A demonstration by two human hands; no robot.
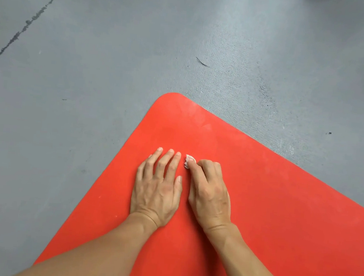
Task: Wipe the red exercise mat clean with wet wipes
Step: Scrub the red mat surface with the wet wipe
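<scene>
On the red mat, the wipe pokes from the right hand grip.

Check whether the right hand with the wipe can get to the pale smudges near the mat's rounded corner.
Probably yes. The right hand grips the wet wipe on the red mat, and only bare mat lies between it and the pale smudges. The left hand rests flat beside it, out of the way.

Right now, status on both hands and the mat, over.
Left hand flat on red mat, fingers straight. Right hand pinching balled wet wipe against mat. Pale smudges near mat corner. Nothing in the way.
</scene>
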